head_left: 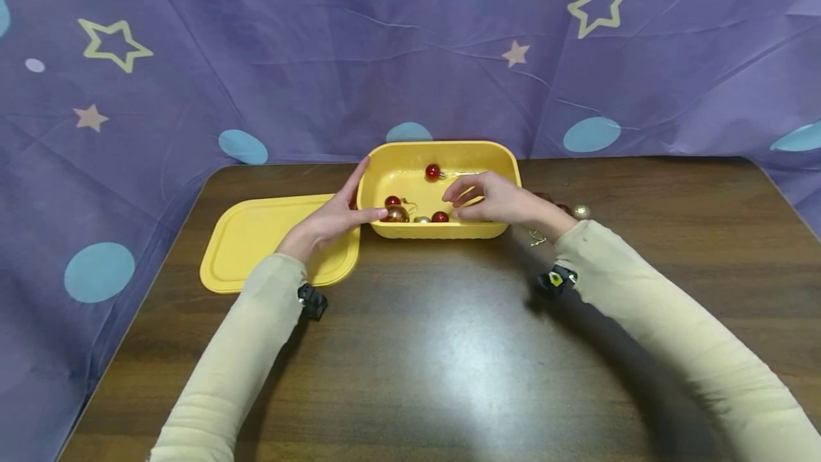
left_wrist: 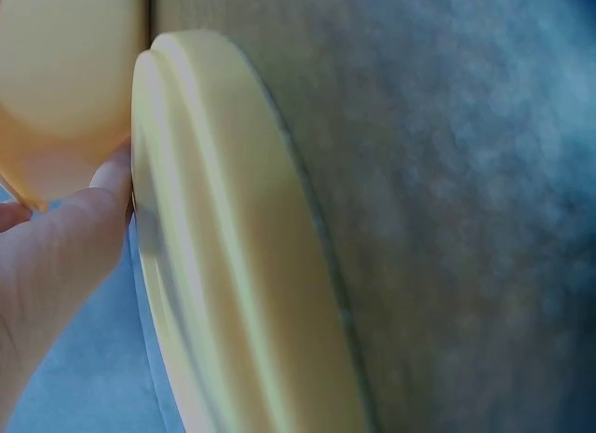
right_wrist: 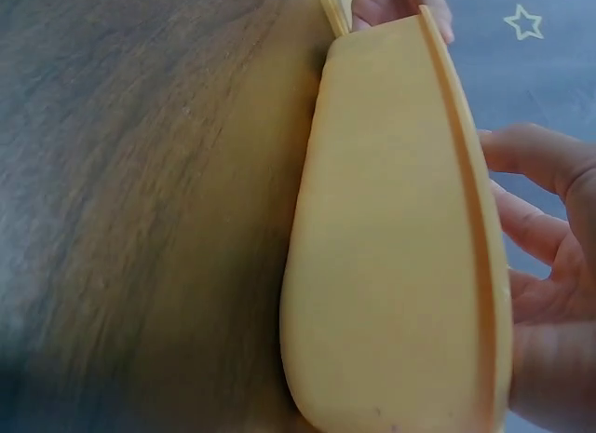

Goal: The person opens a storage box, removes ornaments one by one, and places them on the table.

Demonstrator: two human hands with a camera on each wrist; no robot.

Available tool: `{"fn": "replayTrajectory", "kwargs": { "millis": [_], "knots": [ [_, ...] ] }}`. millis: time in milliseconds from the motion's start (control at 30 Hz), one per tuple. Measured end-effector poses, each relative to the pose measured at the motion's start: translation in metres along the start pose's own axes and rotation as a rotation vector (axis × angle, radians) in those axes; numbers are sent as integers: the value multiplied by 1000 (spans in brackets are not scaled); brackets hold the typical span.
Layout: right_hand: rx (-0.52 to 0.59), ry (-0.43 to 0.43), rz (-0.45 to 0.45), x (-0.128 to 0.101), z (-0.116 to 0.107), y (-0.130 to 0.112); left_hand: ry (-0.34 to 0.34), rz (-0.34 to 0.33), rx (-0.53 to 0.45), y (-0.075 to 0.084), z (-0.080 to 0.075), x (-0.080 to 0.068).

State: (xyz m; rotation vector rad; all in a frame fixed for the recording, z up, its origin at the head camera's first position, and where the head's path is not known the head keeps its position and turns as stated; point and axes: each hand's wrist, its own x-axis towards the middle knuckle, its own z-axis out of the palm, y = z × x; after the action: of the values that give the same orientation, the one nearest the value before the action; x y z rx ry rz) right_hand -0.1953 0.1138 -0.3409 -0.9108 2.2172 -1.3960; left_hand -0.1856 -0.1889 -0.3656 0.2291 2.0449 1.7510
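A person's left hand (head_left: 330, 219) grips the left end of a yellow, rounded rectangular plastic container (head_left: 439, 231) at a brown wood-grain table, thumb hooked over the near rim and fingers along the outer wall. The right hand (head_left: 490, 198) reaches over the container's right side, fingers loosely bent, thumb and forefinger apart, with nothing seen pinched between them. Five ornaments show inside, between the hands: three shiny red balls (head_left: 432, 172), one larger copper-coloured ball (head_left: 396, 214) beside the left thumb, and one pale gold ball (head_left: 421, 219) along the near wall. One of the red balls lies at the back; another sits just left of the right thumb. Outside, beyond the right wrist, are one textured gold ball (head_left: 581, 212), darker red balls partly hidden by the arm and too obscured to count, and a looped gold cord (head_left: 537, 237). One flat yellow plastic lid (head_left: 256, 241) lies left, partly under the left hand. Of two black wrist devices (head_left: 313, 301), the right bears a yellow mark too small to read.
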Motion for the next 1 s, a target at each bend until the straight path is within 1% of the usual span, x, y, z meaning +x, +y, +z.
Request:
{"fn": "replayTrajectory", "kwargs": {
  "millis": [133, 333, 533, 733, 867, 1000],
  "knots": [
    [9, -22, -1, 9, 5, 1, 1, 0, 5, 0, 0, -1],
    [-26, -68, -11, 23, 11, 5, -13, 17, -2, 0, -1, 0],
    [-14, -156, -41, 36, 18, 12, -19, 29, 16, -2, -2, 2],
    [-20, -228, -11, 43, 22, 13, -19, 23, -16, -1, 1, 1],
    [-20, -220, 2, 47, 24, 16, -17, 27, -24, -1, 1, 1],
    [-1, -161, 8, 47, 25, 16, -9, 25, -26, -1, 0, 1]
  ]
}}
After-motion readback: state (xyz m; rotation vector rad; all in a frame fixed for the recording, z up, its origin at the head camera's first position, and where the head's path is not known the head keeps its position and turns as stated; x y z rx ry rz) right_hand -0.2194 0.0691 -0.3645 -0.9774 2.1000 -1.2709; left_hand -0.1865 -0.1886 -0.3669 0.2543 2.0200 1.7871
